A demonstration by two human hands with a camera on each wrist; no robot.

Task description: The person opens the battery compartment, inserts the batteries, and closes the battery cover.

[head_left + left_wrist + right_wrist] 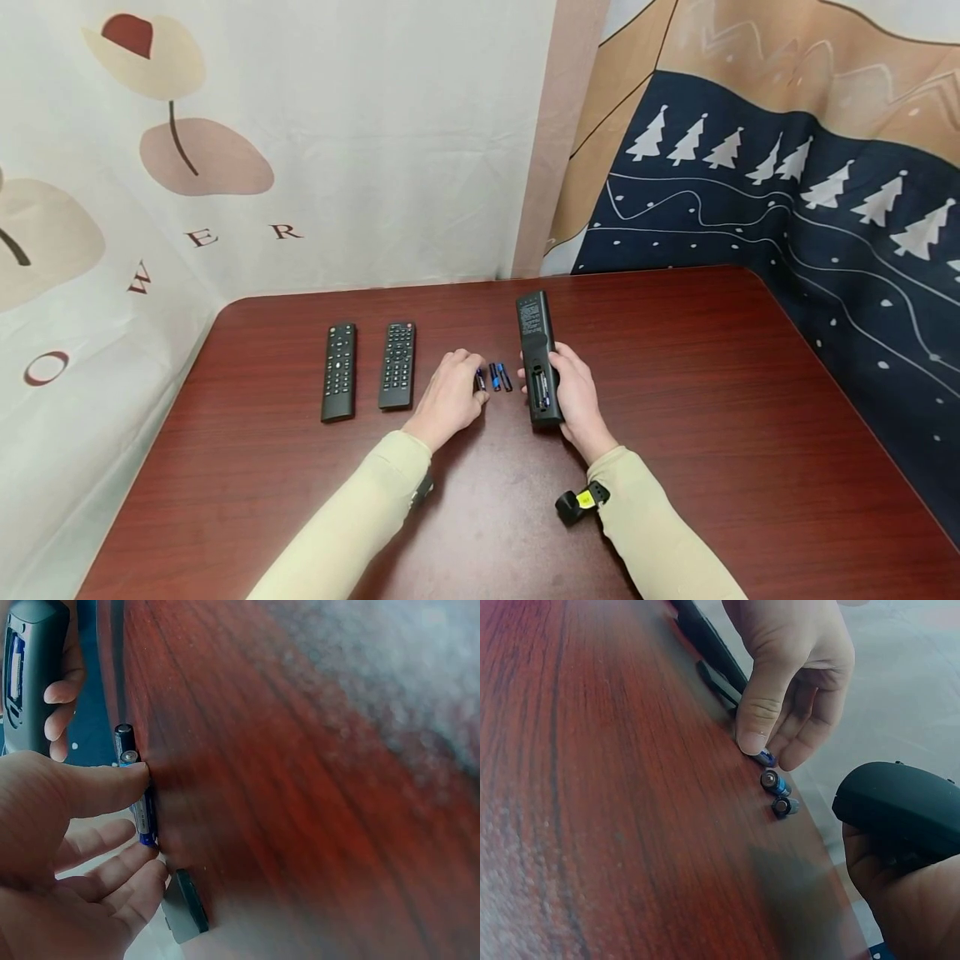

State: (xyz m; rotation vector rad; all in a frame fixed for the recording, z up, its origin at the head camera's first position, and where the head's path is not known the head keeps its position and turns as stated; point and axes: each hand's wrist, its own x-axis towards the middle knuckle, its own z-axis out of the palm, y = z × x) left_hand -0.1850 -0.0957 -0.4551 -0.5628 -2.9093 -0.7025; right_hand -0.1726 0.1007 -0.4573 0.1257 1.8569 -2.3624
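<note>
My left hand (452, 398) pinches a small blue-and-silver battery (480, 381) between thumb and fingers, low at the tabletop. Just right of it, two more blue-and-black batteries (499, 377) lie side by side on the table. Farther right, my right hand (576, 398) grips a black remote control (534, 333), its back turned up. The remote's battery compartment (542, 390) is uncovered, with at least one battery (16, 667) inside. From the right wrist, the left thumb (761, 712) shows over the pinched battery (763, 757), which is partly hidden.
Two black remotes, one at far left (339, 372) and one nearer the left hand (397, 365), lie buttons up on the brown wooden table (675, 358). Printed curtains (375, 167) hang behind the table. A black wrist camera (577, 505) sits on the right forearm.
</note>
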